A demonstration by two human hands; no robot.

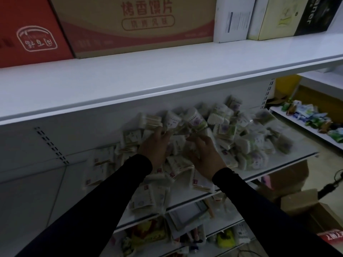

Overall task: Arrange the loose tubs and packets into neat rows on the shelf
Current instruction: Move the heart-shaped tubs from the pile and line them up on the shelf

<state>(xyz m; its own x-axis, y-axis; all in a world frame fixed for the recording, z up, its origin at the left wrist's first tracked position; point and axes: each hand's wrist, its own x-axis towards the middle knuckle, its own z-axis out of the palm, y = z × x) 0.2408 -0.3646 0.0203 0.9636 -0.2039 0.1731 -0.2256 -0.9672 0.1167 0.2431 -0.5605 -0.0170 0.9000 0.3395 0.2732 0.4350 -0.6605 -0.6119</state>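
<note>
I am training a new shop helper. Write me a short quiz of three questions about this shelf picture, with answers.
1. True or false: the packets on the middle shelf already stand in neat rows.
2. Where are both hands? A) on the top shelf B) in the pile of packets C) on the floor boxes
3. Fill in: on the top shelf, the red box stands ___ of the brown carton.

Key: 1 false; 2 B, left hand and right hand; 3 left.

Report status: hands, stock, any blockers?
Left hand and right hand both in the pile, grips unclear. Packets still jumbled on shelf. No blockers seen.
</note>
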